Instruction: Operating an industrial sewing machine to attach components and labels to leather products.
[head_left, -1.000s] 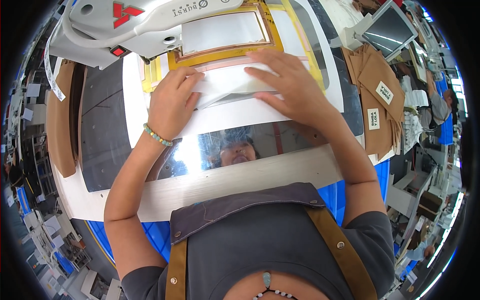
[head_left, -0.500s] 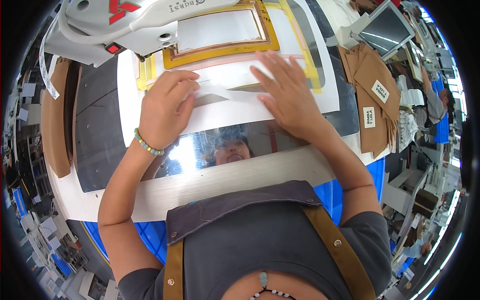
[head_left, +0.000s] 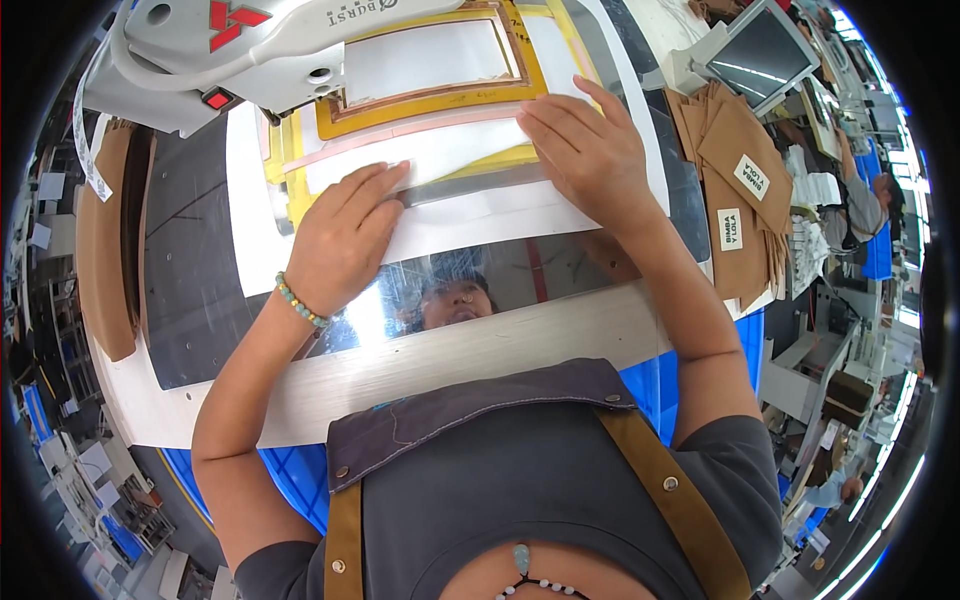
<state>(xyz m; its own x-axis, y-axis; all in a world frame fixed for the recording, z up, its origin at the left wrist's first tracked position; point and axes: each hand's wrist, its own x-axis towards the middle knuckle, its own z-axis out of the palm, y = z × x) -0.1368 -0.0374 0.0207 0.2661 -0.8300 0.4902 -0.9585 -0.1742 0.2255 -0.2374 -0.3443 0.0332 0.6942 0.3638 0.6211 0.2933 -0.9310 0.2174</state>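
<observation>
My left hand (head_left: 350,228) lies over the near edge of a white strip of sheet (head_left: 460,160), fingers stretched forward and thumb apart. My right hand (head_left: 592,160) reaches over the strip's right part with its fingers extended, close to the near right corner of a yellow rectangular frame (head_left: 430,115). The strip lies over a template edged with yellow tape (head_left: 297,195), and beneath that is a larger white sheet (head_left: 510,215). Whether the fingertips pinch the strip's edge is hard to see. A mirror-like metal plate (head_left: 590,270) shows between my forearms.
A white machine head (head_left: 270,50) overhangs the back left, with a measuring tape (head_left: 96,180) hanging from it. Brown panels (head_left: 105,240) are stacked at the left. Labelled brown pieces (head_left: 745,140) and a monitor (head_left: 762,62) stand at the right. Blue plastic (head_left: 745,350) shows below the table edge.
My left hand has flattened, its fingers now stretched forward. The right hand has moved right, fingers closer together. The white strip lies flatter, uncovering more yellow tape and grey along its near edge.
</observation>
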